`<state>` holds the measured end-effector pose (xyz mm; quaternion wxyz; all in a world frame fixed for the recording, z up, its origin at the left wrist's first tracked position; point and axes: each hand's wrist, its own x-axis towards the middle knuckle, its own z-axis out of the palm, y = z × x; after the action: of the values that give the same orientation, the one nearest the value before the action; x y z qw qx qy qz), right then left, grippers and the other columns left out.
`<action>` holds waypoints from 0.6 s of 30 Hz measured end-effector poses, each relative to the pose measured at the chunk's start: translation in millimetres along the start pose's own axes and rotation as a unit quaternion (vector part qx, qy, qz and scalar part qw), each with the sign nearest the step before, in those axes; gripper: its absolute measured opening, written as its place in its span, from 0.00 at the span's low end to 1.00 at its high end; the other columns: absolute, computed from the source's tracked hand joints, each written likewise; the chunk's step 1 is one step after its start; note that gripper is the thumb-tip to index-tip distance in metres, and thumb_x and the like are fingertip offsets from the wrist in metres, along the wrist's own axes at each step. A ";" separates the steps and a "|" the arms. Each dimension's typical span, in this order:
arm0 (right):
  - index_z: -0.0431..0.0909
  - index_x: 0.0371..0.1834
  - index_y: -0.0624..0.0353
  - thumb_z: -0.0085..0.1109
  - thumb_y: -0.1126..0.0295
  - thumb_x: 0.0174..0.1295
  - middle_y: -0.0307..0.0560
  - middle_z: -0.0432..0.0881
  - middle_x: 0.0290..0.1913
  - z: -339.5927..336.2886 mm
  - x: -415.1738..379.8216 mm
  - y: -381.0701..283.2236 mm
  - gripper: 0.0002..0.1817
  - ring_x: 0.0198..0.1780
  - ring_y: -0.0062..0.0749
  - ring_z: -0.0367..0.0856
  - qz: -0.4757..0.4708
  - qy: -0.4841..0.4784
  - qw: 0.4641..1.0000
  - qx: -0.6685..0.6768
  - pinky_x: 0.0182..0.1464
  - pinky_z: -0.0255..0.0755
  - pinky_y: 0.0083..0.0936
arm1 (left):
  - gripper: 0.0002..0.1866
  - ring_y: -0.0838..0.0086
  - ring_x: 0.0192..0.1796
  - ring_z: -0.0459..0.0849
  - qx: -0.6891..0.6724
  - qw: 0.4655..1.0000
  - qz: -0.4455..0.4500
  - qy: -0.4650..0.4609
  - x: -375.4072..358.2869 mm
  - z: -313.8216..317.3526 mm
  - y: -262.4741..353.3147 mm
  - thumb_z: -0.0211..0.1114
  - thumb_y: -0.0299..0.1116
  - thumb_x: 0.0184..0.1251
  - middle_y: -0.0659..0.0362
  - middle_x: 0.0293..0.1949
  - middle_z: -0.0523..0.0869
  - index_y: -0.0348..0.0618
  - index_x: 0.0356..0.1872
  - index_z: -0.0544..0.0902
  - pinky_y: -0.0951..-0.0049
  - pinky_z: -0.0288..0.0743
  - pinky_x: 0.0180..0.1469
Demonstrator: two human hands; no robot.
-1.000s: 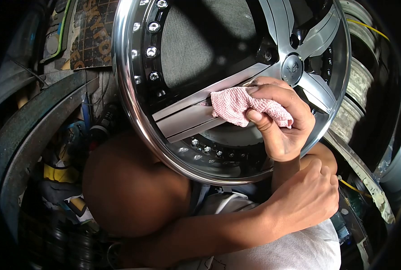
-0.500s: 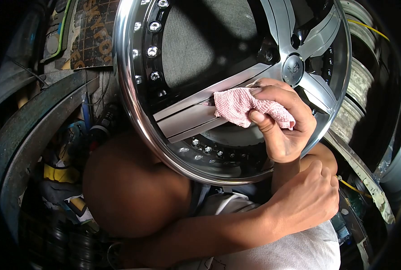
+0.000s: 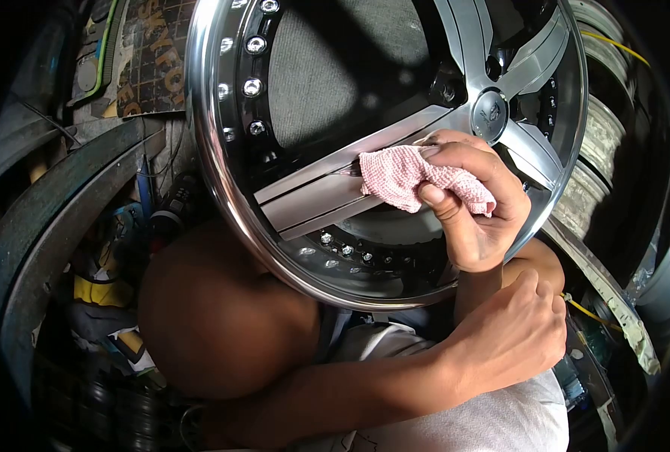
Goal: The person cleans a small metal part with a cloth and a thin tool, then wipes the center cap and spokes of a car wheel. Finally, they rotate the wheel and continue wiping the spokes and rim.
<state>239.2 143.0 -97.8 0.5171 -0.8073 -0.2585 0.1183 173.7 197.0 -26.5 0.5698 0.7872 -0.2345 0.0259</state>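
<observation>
My right hand (image 3: 479, 200) pinches a folded pink knit cloth (image 3: 397, 177) between thumb and fingers. The cloth lies against a brushed silver spoke of a car wheel rim (image 3: 297, 202), just below and left of the round centre cap (image 3: 490, 115). The rim has a polished outer lip and black inner parts with several shiny bolts. My left hand (image 3: 510, 324) is closed in a fist below the right wrist, by my knee. Its back faces up and its curled fingers are mostly hidden, so anything inside cannot be seen.
My bare knee (image 3: 226, 309) sits under the rim's lower left. More wheel rims (image 3: 595, 135) are stacked at the right, near a yellow cable (image 3: 613, 47). Curved metal strips (image 3: 56, 218) stand at the left, with a printed dark board (image 3: 153, 60) behind.
Very little differs. The rim's left side has shifted slightly left, and the right hand with the cloth has moved a touch to the right. The left hand has stayed put.
</observation>
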 end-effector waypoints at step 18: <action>0.85 0.42 0.66 0.75 0.81 0.48 0.53 0.86 0.41 -2.8 9.4 1.8 0.16 0.43 0.38 0.86 0.009 -0.016 1.000 0.005 0.46 0.79 0.27 | 0.08 0.75 0.26 0.74 -0.031 0.999 -0.011 -0.004 0.9 -2.3 0.2 0.65 0.33 0.56 0.66 0.18 0.73 0.45 0.19 0.83 0.71 0.64 0.33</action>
<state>248.9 145.3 -97.5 0.5158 -0.8051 -0.2591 0.1366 175.0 198.7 -25.3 0.5933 0.7717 -0.2288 0.0097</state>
